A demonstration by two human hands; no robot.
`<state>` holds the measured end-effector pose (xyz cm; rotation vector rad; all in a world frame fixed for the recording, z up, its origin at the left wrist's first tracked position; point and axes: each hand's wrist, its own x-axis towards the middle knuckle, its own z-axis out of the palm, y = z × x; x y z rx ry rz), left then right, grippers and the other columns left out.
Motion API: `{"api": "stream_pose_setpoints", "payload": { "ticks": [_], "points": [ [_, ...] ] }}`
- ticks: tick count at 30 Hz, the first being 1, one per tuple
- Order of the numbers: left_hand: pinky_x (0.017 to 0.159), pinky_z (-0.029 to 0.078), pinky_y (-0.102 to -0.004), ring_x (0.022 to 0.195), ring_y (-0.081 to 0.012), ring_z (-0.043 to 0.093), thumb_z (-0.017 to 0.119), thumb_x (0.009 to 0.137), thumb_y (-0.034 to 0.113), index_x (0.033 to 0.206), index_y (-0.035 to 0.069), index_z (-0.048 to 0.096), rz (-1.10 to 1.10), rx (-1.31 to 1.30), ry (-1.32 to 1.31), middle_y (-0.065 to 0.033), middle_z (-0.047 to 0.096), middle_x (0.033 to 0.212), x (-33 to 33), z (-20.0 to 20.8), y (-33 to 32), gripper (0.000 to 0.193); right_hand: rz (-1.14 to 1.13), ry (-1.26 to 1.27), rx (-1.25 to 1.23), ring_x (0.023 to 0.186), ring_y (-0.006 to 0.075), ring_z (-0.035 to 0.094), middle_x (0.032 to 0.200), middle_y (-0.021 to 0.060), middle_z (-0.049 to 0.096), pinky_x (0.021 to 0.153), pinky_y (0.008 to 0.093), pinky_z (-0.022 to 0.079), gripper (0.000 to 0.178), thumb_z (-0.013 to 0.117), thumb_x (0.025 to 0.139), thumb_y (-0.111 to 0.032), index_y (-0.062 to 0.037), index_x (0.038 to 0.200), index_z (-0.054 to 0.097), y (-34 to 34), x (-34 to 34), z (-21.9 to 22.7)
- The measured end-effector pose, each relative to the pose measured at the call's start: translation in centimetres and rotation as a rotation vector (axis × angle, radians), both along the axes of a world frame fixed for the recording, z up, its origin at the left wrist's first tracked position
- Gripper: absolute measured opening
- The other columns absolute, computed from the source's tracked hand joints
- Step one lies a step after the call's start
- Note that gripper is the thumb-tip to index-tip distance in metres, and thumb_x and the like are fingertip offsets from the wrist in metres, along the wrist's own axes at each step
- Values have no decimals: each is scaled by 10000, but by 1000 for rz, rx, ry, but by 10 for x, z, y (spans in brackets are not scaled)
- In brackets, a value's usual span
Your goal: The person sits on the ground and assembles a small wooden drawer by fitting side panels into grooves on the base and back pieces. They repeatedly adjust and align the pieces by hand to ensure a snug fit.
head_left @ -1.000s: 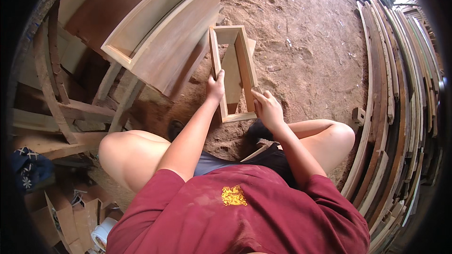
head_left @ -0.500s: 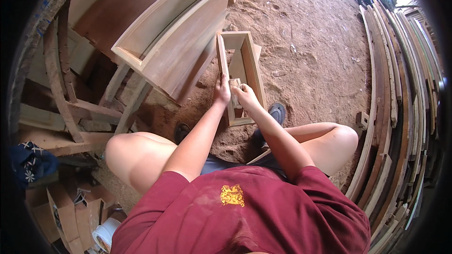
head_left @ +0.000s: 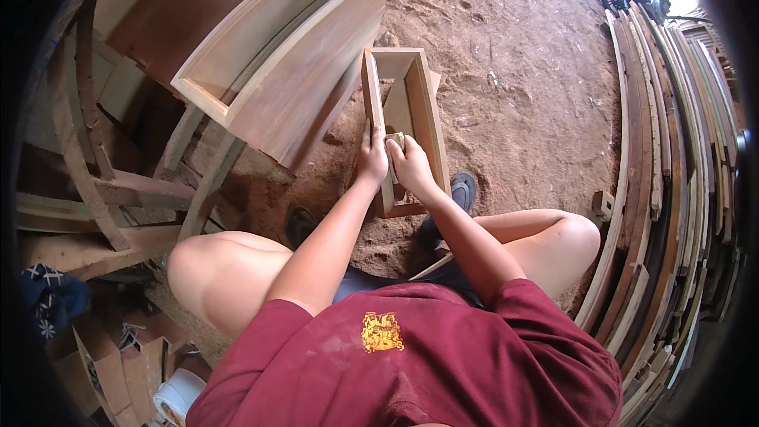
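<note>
Two hands on a wood frame

The right hand [head_left: 413,166] has a small wood block [head_left: 394,141] in its grip, with the fingers closed around it. The block is up against the left side of a long wood frame [head_left: 430,107]. The left hand [head_left: 371,160] has its grip on that same side, just beside the block. Its fingers point away from the person, along the wood.

The frame is in front of the person, past the bent knees, with its long sides pointing away. You can see through the middle of it, and a flat board [head_left: 401,111] shows there. I cannot tell if the board touches the frame.

A sandal [head_left: 464,191] is near the close end of the frame. All around is brown, bumpy dirt [head_left: 506,87].

To the left is a much bigger wood box [head_left: 308,71], open at the top. Below it are wood legs [head_left: 207,182]. Near the bottom left are a blue cloth [head_left: 51,292] and a white bucket [head_left: 178,391].

To the right, a little block with a hole [head_left: 603,205] is beside a big pile of long planks [head_left: 632,213].

The person wears a dark red shirt [head_left: 458,356] with a yellow picture on it.
</note>
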<state>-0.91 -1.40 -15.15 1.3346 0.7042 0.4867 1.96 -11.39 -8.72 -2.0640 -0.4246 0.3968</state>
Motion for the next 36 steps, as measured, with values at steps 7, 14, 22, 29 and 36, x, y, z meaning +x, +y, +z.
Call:
{"api": "stream_pose_setpoints", "payload": {
  "ticks": [7,14,22,29,36],
  "points": [
    [937,492,-431,1111,-389,628,403,1060,403,1320,30,548,-67,145,155,-240,657,1187,-11,15,5,478,-54,-2,-1,916,401,673,954,242,686,799,443,515,301,551,1008,-277,11,1042,631,25,15,0],
    [1001,463,-445,1189,-434,582,381,1067,399,1431,38,474,-50,249,147,-284,609,1275,-8,34,3,521,-112,-196,-3,975,445,649,1004,267,674,820,483,508,336,569,995,-312,15,1049,626,78,83,-9],
    [955,488,-449,1139,-426,611,373,1070,362,1416,28,478,-87,143,163,-279,645,1201,-12,31,3,493,-61,-8,48,922,439,657,962,257,673,786,468,505,272,567,996,-268,-3,1042,615,21,10,-5],
    [1025,455,-436,1239,-421,560,392,1065,318,1473,20,416,-98,270,162,-294,573,1328,-15,40,3,506,-81,-66,114,930,428,657,959,241,680,793,464,502,288,559,1005,-286,-4,1033,613,52,46,-9],
    [1066,428,-402,1308,-372,522,398,1058,273,1537,79,341,-137,256,171,-244,514,1431,-11,53,8,519,-127,-236,3,1086,439,610,1101,256,669,924,479,476,389,544,989,-366,-1,1092,631,132,151,-11]
  ]
}}
